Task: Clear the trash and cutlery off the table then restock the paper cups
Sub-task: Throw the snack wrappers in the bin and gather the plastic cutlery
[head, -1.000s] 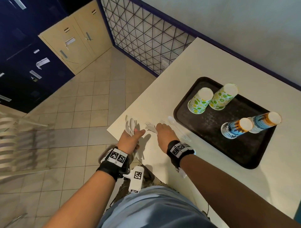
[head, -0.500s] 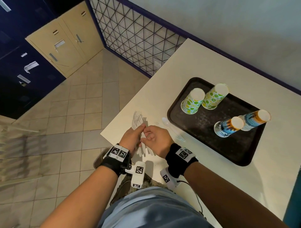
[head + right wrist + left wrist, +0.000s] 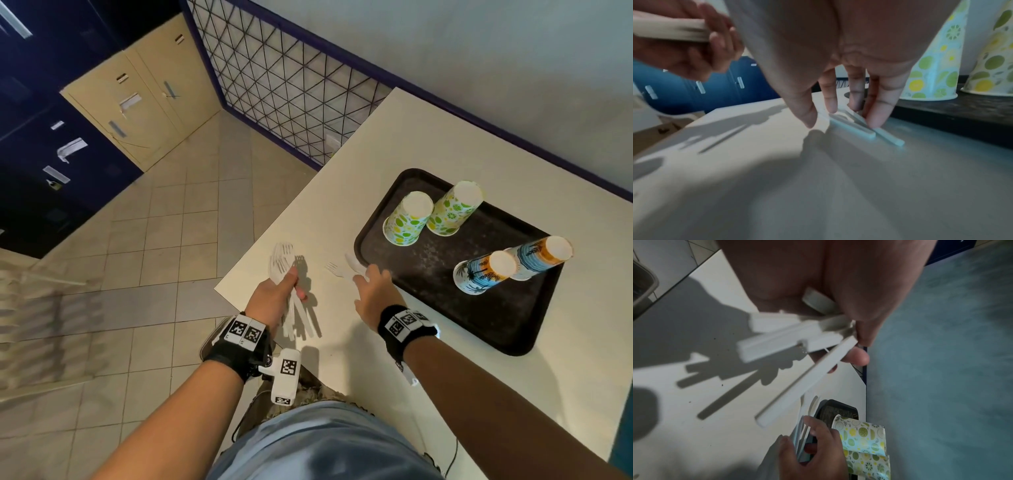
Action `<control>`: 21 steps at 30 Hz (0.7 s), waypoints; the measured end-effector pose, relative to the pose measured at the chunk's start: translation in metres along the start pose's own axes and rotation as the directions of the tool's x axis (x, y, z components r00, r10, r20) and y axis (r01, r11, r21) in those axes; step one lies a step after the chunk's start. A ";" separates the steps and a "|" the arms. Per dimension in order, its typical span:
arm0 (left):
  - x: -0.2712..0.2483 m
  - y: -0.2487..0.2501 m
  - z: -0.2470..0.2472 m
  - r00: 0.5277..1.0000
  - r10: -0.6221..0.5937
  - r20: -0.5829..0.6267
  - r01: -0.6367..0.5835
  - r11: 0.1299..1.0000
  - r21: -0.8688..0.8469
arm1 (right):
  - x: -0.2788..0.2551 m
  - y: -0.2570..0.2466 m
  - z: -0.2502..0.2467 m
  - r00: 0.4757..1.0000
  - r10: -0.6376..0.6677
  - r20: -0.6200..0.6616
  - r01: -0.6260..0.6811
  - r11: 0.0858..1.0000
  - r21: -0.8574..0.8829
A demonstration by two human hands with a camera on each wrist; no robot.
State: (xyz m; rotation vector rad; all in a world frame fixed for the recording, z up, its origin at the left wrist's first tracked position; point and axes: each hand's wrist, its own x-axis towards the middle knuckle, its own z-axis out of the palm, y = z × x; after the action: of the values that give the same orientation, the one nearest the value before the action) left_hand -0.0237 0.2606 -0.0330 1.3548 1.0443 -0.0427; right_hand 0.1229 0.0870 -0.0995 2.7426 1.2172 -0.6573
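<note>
My left hand (image 3: pixel 291 284) grips a bundle of white plastic cutlery (image 3: pixel 282 260) over the table's near left corner; its handles fan out in the left wrist view (image 3: pixel 797 340). My right hand (image 3: pixel 368 277) reaches to a loose fork (image 3: pixel 334 269) and a second white piece (image 3: pixel 354 263) lying beside the black tray (image 3: pixel 445 308). Straight fingertips (image 3: pixel 877 121) rest on the handles (image 3: pixel 855 128), the thumb apart to the left. On the tray stand two upside-down green-patterned paper cups (image 3: pixel 407 219) and two blue-and-orange ones (image 3: pixel 483 270).
The white table (image 3: pixel 411 137) meets a wall at the back right. A wire mesh partition (image 3: pixel 291 85), beige cabinets (image 3: pixel 144 99) and dark blue lockers (image 3: pixel 51 154) edge the tiled floor. A grey bin rim (image 3: pixel 643 288) sits below the table's near corner.
My right hand left the bundle, where it had met my left hand, and moved right to the loose pieces by the tray. The left hand still holds the bundle.
</note>
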 end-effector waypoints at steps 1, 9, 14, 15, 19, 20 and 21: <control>-0.001 -0.003 0.001 1.000 0.008 0.001 -0.008 1.000 -0.002 | -0.003 -0.002 0.002 1.000 0.015 0.000 -0.015 1.000 -0.017; 0.008 -0.002 0.004 0.998 0.041 0.051 -0.044 0.998 0.041 | -0.007 -0.017 -0.016 0.994 0.107 -0.029 -0.107 0.994 0.000; 0.008 0.000 0.006 0.997 0.061 0.051 -0.065 0.993 0.094 | -0.007 -0.021 -0.013 0.997 0.080 0.002 -0.080 0.996 -0.033; 0.008 0.000 0.007 0.997 0.064 0.053 -0.069 0.993 0.099 | -0.008 -0.021 -0.013 0.996 0.089 0.011 -0.088 0.996 -0.018; 0.012 -0.002 0.011 0.996 0.052 0.075 -0.059 0.994 0.088 | -0.011 -0.022 -0.016 0.998 0.058 0.021 -0.058 0.998 0.013; 0.012 -0.002 0.012 0.997 0.040 0.073 -0.047 0.995 0.092 | -0.012 -0.022 -0.017 0.998 0.057 0.021 -0.058 0.997 0.051; 0.013 -0.001 0.013 0.997 0.029 0.067 -0.035 0.995 0.095 | -0.013 -0.021 -0.019 0.998 0.061 0.023 -0.063 0.993 0.104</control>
State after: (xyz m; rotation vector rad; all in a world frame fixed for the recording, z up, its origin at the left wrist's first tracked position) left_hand -0.0095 0.2566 -0.0438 1.4471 0.9755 -0.1144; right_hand 0.1063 0.0965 -0.0749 2.8385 1.1187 -0.7608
